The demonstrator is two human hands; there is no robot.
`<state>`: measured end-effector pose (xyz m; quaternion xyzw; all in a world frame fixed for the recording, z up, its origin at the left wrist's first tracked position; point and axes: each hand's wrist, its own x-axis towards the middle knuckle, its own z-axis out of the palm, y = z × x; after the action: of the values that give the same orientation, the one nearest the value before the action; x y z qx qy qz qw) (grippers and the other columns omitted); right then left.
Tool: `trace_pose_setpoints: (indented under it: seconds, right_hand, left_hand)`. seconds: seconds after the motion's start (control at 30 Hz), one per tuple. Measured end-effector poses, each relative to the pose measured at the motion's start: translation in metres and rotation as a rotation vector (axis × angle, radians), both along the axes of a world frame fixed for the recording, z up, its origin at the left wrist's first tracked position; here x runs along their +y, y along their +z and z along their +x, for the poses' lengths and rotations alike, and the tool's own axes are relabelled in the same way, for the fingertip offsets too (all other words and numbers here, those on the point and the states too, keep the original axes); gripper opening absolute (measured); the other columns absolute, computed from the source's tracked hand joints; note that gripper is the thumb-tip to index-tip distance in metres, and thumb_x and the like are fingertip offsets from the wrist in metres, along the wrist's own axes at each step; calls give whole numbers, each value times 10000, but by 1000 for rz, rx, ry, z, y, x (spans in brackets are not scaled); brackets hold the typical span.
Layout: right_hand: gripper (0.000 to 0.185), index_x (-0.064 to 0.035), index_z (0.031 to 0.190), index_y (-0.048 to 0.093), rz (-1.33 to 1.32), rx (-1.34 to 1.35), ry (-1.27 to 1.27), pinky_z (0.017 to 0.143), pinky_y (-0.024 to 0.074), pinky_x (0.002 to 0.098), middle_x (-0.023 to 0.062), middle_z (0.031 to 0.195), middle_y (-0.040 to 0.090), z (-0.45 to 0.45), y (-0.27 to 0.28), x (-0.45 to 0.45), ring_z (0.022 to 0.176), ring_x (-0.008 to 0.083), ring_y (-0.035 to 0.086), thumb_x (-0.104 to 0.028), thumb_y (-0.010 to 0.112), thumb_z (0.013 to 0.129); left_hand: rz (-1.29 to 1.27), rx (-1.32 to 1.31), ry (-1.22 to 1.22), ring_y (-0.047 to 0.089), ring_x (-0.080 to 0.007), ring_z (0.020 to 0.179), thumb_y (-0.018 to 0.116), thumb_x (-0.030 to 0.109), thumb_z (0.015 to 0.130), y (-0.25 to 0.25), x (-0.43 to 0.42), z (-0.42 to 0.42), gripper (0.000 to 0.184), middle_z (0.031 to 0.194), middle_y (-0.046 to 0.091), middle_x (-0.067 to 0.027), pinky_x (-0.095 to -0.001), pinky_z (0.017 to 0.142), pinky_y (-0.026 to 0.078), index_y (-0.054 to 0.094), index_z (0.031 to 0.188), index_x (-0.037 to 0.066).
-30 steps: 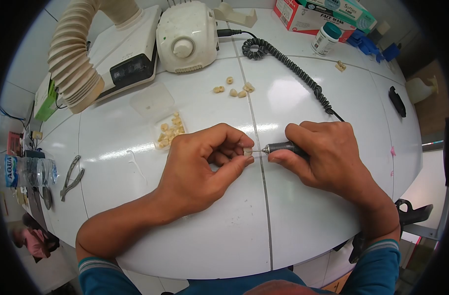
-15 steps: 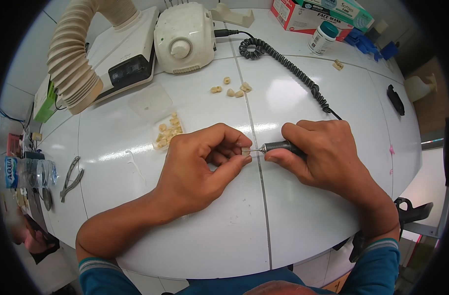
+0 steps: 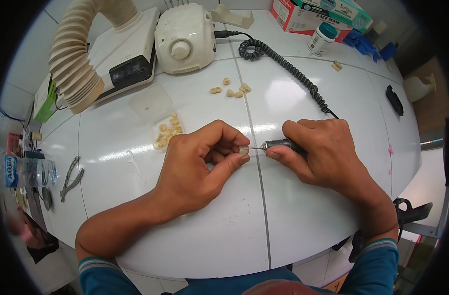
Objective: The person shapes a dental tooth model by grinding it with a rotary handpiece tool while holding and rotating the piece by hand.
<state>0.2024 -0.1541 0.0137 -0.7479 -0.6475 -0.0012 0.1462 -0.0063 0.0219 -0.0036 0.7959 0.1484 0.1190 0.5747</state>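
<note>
Between the thumb and forefinger of my left hand [image 3: 197, 164] is a small pale tooth-like piece [image 3: 243, 149]. My right hand [image 3: 325, 152] is wrapped round a dark rotary handpiece [image 3: 279, 144], whose thin metal bit points left and reaches the piece or ends right beside it. Behind my left hand, a clear box [image 3: 155, 132] holds several yellowish tooth-like pieces [image 3: 169, 132]. Several more loose pieces [image 3: 230, 93] lie farther back on the white tabletop [image 3: 224, 221].
A white control unit [image 3: 184, 39] with a coiled black cord [image 3: 293, 65] stands at the back. At left are a ribbed hose [image 3: 73, 59], pliers [image 3: 71, 179] and a water bottle [image 3: 30, 172]. A white bottle [image 3: 322, 39] and mask boxes [image 3: 303, 19] sit back right.
The pale piece and the handpiece have shifted slightly left with my fingers. Both hands keep their holds. At the far left, a blurred person has moved.
</note>
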Motion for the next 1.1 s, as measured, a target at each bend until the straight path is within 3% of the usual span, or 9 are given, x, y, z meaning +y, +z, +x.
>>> trace_pose_setpoints:
  seconds: [0.57, 1.1]
  right_hand:
    - [583, -78, 845, 722, -32, -36, 3, 462, 439, 425, 61, 615, 665, -3, 1, 0, 481, 279, 639, -630, 719, 1032]
    - [573, -79, 811, 682, -6, 3, -8, 478, 445, 419, 70, 623, 670, 0, 2, 0, 514, 284, 654, -604, 734, 1035]
  left_hand:
    - [10, 9, 1, 708, -79, 912, 807, 18, 1014, 0, 0, 1, 191, 1033, 768, -69, -231, 796, 585, 726, 1177, -41]
    - [-73, -12, 9, 760, -121, 1058, 760, -41, 1019, -2, 1, 1, 207, 1138, 763, -104, -239, 893, 621, 661, 1201, -31]
